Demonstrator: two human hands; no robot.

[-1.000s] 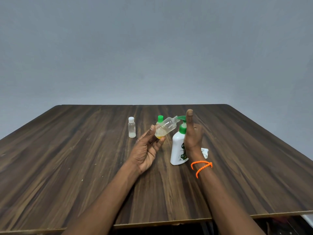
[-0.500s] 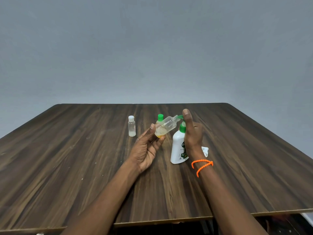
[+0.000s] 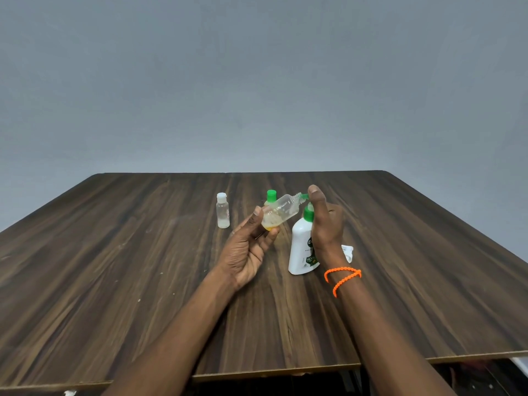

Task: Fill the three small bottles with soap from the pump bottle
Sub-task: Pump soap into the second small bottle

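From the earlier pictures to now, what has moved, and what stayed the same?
The right hand came down a little on the green pump head of the pump bottle, as if pressing. Nothing was grasped or released. The left hand still holds the tilted open bottle with its mouth at the spout. The white-capped bottle, green-capped bottle and white cap stayed put.

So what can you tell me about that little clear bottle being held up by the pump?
The small clear bottle looks like see-through plastic, uncapped, with a threaded neck. It is tilted, its mouth raised to the green spout of the pump bottle. A little yellowish soap sits at its lower end. The left hand grips its base off the table; the right hand rests on the pump.
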